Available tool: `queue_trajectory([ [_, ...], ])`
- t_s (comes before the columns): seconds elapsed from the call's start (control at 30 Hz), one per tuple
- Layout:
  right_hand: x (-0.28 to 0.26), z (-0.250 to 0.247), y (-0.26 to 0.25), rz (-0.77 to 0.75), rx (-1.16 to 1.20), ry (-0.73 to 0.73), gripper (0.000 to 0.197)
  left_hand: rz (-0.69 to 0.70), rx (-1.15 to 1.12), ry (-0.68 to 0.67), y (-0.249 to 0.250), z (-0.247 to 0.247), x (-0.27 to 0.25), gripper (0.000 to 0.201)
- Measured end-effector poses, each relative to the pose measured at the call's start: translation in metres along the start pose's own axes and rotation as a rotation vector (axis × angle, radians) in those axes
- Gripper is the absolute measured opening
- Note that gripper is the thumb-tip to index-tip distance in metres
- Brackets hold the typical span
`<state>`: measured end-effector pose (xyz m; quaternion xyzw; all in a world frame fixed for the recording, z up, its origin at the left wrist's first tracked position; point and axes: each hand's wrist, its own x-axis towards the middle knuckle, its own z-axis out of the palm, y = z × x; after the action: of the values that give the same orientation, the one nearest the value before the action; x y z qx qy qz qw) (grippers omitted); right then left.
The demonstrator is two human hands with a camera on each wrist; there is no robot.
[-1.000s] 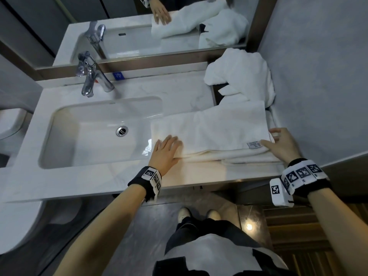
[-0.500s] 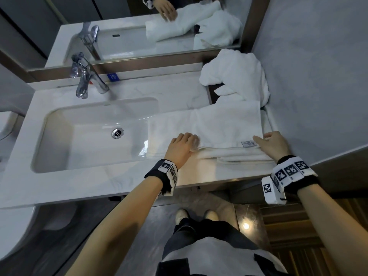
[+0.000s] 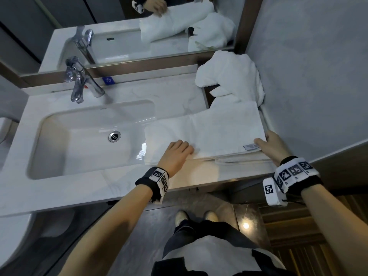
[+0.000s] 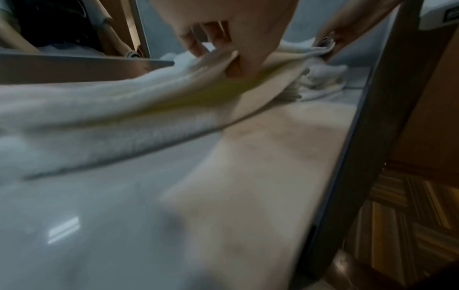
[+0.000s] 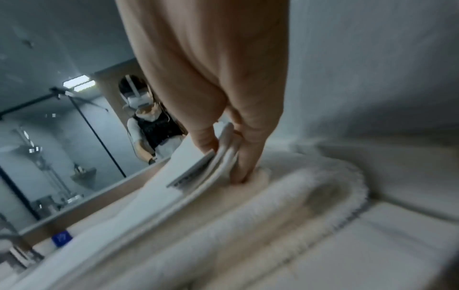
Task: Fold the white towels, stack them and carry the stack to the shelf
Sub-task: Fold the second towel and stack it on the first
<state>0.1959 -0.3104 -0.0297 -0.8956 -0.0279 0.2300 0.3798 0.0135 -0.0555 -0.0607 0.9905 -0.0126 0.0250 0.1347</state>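
A white rectangular ceramic basin (image 3: pixel 83 140) is sitting sunk into the pale marble worktop (image 3: pixel 59 192), and it is serving here as the landmark. Behind the basin a chrome tap (image 3: pixel 79 82) is standing, with a wall mirror (image 3: pixel 119 26) rising beyond it.

Just right of the basin, the long half-folded white terry towel (image 3: pixel 209 132) is lying flat on the worktop, its left end overhanging the basin's right rim. The left hand (image 3: pixel 175 154) is working at the towel's near edge close to the basin; the left wrist view is showing its fingers (image 4: pixel 246 64) curling round the layered hem, so this grip is grasping the towel. Farther right of the basin, the right hand (image 3: pixel 272 146) is pinching the towel's near right corner beside a small sewn label (image 3: pixel 250 146), thumb on top and fingers (image 5: pixel 244 157) beneath the layers. Under that corner another folded white towel (image 5: pixel 285 200) is lying.

To the far right behind the basin, against the grey wall, a crumpled white towel (image 3: pixel 233 76) is waiting in a heap.

Judging by this, the task is standing at an early-to-middle stage: one towel is seemingly folded, one is being folded, the heap is not yet touched, and stacking and carrying to the shelf are left. No shelf is showing.
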Motion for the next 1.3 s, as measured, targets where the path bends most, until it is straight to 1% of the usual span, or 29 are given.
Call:
queue_trajectory([
  [0.03, -0.001, 0.001, 0.004, -0.010, -0.055, 0.033, 0.015, -0.013, 0.008, -0.046, -0.001, 0.004, -0.004, 0.037],
  [0.1, -0.002, 0.003, 0.009, -0.029, -0.117, 0.070, 0.021, -0.098, -0.005, -0.116, -0.007, 0.010, -0.010, 0.042],
  [0.17, 0.002, 0.004, 0.010, -0.048, -0.140, 0.083, 0.021, -0.156, -0.017, -0.130, -0.015, 0.007, -0.014, 0.044],
  [0.27, 0.008, 0.005, 0.012, -0.065, -0.168, 0.092, 0.021, -0.172, 0.008, -0.133, -0.033, -0.003, -0.025, 0.049],
  [0.4, 0.014, 0.007, 0.015, -0.053, -0.223, 0.091, 0.023, -0.258, 0.045, -0.139, -0.057, -0.012, -0.048, 0.055],
  [0.5, 0.016, 0.008, 0.015, -0.042, -0.216, 0.097, 0.024, -0.262, 0.036, -0.193, -0.060, -0.013, -0.054, 0.062],
  [0.57, 0.016, 0.008, 0.015, -0.033, -0.189, 0.100, 0.031, -0.265, -0.024, -0.231, -0.061, -0.015, -0.054, 0.066],
  [0.6, 0.016, 0.008, 0.014, -0.028, -0.167, 0.097, 0.035, -0.279, -0.074, -0.265, -0.063, -0.018, -0.054, 0.066],
  [0.7, 0.016, 0.007, 0.012, -0.041, -0.164, 0.102, 0.049, -0.344, -0.185, -0.459, -0.066, -0.035, -0.046, 0.062],
  [0.73, 0.016, 0.007, 0.010, -0.054, -0.181, 0.112, 0.052, -0.353, -0.180, -0.451, -0.065, -0.041, -0.040, 0.060],
  [0.77, 0.017, 0.006, 0.007, -0.060, -0.187, 0.117, 0.055, -0.350, -0.162, -0.371, -0.062, -0.044, -0.031, 0.058],
  [0.83, 0.017, 0.006, 0.001, -0.035, -0.152, 0.098, 0.059, -0.331, -0.126, -0.121, -0.052, -0.045, -0.009, 0.058],
  [0.87, 0.017, 0.006, -0.002, -0.011, -0.115, 0.089, 0.060, -0.326, -0.123, -0.031, -0.044, -0.042, 0.004, 0.058],
  [0.9, 0.017, 0.006, -0.004, 0.012, -0.083, 0.084, 0.058, -0.325, -0.129, -0.001, -0.036, -0.039, 0.019, 0.058],
  [0.93, 0.017, 0.006, -0.007, 0.028, -0.071, 0.076, 0.055, -0.330, -0.137, -0.025, -0.027, -0.034, 0.033, 0.059],
  [1.03, 0.017, 0.005, -0.016, 0.021, -0.055, 0.012, 0.044, -0.362, -0.077, -0.194, -0.007, -0.011, 0.067, 0.064],
  [1.1, 0.016, 0.003, -0.022, 0.014, -0.011, -0.024, 0.041, -0.409, -0.036, -0.279, -0.004, 0.003, 0.078, 0.067],
  [1.17, 0.014, 0.000, -0.028, 0.014, 0.083, -0.058, 0.041, -0.438, 0.002, -0.350, -0.009, 0.017, 0.082, 0.069],
  [1.23, 0.008, -0.004, -0.036, -0.009, 0.177, -0.091, 0.040, -0.430, 0.016, -0.388, -0.017, 0.024, 0.083, 0.071],
  [1.3, 0.001, -0.009, -0.043, -0.046, 0.283, -0.118, 0.037, -0.413, -0.004, -0.389, -0.020, 0.025, 0.087, 0.073],
])
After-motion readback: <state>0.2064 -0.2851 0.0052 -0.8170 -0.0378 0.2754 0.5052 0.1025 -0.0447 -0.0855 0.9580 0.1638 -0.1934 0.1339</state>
